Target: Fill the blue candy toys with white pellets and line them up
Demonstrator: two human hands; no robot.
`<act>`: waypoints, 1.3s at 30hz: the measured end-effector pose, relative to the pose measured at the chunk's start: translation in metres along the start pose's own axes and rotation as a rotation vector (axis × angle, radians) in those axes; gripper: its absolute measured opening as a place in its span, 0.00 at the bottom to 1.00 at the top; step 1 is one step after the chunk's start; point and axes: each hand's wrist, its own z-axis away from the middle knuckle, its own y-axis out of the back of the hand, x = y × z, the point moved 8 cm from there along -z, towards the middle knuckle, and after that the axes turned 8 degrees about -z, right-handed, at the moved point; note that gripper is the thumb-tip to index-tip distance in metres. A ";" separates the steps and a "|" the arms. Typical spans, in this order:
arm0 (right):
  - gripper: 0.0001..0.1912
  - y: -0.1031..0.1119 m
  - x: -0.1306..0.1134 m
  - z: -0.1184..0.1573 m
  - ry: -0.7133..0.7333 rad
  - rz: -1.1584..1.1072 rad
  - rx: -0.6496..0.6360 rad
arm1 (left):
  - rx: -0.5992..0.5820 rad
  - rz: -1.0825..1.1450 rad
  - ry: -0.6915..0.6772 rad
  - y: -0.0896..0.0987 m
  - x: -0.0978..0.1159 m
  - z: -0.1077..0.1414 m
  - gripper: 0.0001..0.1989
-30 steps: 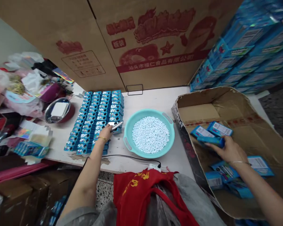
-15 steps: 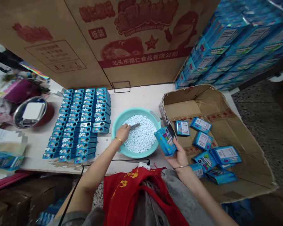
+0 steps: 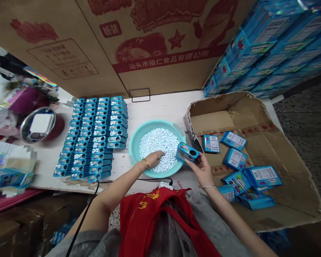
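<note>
A turquoise basin (image 3: 133,141) full of small white round candies (image 3: 160,141) sits in front of me. My left hand (image 3: 153,159) is closed over the candies, gripping a small grey metal scoop whose blade is now mostly hidden among them. At the basin's right rim, my right hand (image 3: 203,169) holds a small blue candy box (image 3: 186,152) tilted on its side, a dark round hole showing in its face. Left of the basin, several rows of like blue boxes (image 3: 92,139) stand packed together, white candies visible on many of them.
An open cardboard carton (image 3: 291,171) with several loose blue boxes (image 3: 235,159) stands at the right. Stacked blue packs (image 3: 270,60) rise behind it. A large printed carton (image 3: 160,76) walls off the back. A metal bowl (image 3: 52,132) and a black cable (image 3: 89,207) are at left.
My left hand has moved right and lower in the basin, the scoop's blade sinking from view. My right hand has turned the blue box so its holed face shows.
</note>
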 end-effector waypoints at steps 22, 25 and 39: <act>0.20 -0.062 -0.028 0.004 0.622 0.781 -0.273 | -0.122 -0.356 0.009 0.168 0.073 0.059 0.12; 0.19 -0.063 -0.023 0.005 0.629 0.786 -0.282 | -0.173 -0.461 0.064 0.172 0.092 0.057 0.14; 0.19 -0.039 -0.023 -0.011 0.549 0.672 -0.128 | 0.100 -0.414 0.289 0.122 -0.017 0.027 0.15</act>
